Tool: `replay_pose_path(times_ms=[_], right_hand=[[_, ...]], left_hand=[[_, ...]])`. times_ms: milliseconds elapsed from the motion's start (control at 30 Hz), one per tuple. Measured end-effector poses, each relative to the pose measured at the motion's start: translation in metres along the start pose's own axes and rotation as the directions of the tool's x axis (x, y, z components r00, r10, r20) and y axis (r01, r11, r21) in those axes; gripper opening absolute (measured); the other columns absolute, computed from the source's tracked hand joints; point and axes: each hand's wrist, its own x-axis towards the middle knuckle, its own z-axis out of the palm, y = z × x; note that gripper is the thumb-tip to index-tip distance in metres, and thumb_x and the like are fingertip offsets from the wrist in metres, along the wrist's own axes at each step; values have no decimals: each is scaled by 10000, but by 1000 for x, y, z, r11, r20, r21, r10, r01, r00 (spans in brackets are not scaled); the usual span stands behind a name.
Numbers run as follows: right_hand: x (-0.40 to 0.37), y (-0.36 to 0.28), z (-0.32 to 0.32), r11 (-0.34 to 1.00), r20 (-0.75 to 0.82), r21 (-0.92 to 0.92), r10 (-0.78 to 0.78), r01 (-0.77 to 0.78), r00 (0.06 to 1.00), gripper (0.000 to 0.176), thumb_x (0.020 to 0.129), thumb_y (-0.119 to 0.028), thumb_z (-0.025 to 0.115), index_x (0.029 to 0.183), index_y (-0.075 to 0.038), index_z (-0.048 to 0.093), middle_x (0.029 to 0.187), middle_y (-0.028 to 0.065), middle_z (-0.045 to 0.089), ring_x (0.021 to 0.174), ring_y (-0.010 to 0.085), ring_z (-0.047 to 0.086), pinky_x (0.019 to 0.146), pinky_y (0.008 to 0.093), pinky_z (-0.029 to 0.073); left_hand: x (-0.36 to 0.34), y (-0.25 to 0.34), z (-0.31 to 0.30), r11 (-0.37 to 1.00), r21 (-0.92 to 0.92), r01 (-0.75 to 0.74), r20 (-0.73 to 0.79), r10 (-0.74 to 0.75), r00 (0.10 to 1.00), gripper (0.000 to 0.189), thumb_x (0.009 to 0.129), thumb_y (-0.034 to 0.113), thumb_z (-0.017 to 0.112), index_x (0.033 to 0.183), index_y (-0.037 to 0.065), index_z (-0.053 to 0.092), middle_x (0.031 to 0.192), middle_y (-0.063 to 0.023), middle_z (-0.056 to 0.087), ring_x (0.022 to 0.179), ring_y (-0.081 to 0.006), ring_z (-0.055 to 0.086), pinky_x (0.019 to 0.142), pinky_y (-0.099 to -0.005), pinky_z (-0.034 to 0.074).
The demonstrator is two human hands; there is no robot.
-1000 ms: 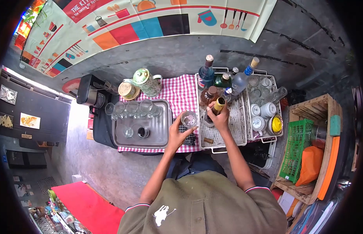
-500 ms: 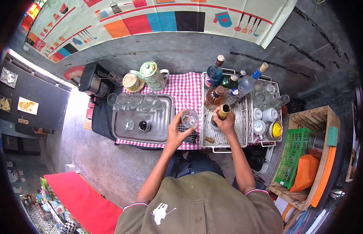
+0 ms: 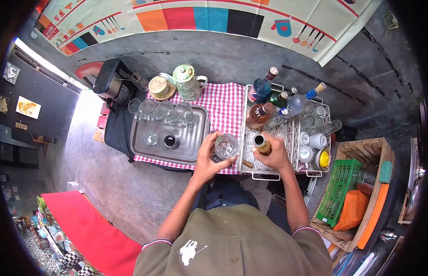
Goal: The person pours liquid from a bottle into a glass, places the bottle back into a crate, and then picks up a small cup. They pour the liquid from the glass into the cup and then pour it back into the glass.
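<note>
Left hand (image 3: 208,160): fingers curled round a clear tumbler (image 3: 226,146), thumb on the near side, firm wrap. The tumbler is upright, mouth up, over the near edge of the checked cloth (image 3: 225,103), between the metal tray (image 3: 198,149) and the white wire rack (image 3: 264,175).

Right hand (image 3: 275,156): closed round the neck of an uncorked brown bottle (image 3: 262,144), over the rack's near left part, just beside the tumbler. A cork (image 3: 247,164) lies loose on the rack floor below it.

Bottle seen almost end-on: long axis near vertical, open mouth up, top leaning slightly toward the tumbler side.

Judgement on handling: keep the tumbler level and steady, bring the rims close before any tilt, tip slowly from the wrist, and stay clear of the other bottles (image 3: 260,115) behind on the desk.
</note>
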Motion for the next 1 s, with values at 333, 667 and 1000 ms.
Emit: replay_pose_path(times_ms=[333,667,1000], right_hand=[[23,-48,26,987,312,-135,121,-82,942,355,715,-227,798,972,-40,640,746,170,687,687,355,695,635,411,529],[27,-64,74,966,400,-203,232,-161,887,400,738,-297,788,1009,-30,664,725,211,670,678,399,674,640,439,528],[28,-78,95,943,421,-293,274,-156,865,378,747,-277,767,1004,-16,673,700,218,639,655,391,656,621,427,494]], left_hand=[[-11,22,-47,996,58,69,20,-70,997,740,737,19,840,1346,-14,421,1338,-159,569,1184,-183,589,1043,-338,479],[-16,27,-96,980,194,-44,16,42,999,786,719,87,839,1421,14,492,1312,-159,616,1201,-229,615,1034,-364,487],[-20,14,-128,981,180,-73,93,57,994,727,684,24,759,1376,50,536,1335,-150,602,1225,-285,604,1043,-384,470]])
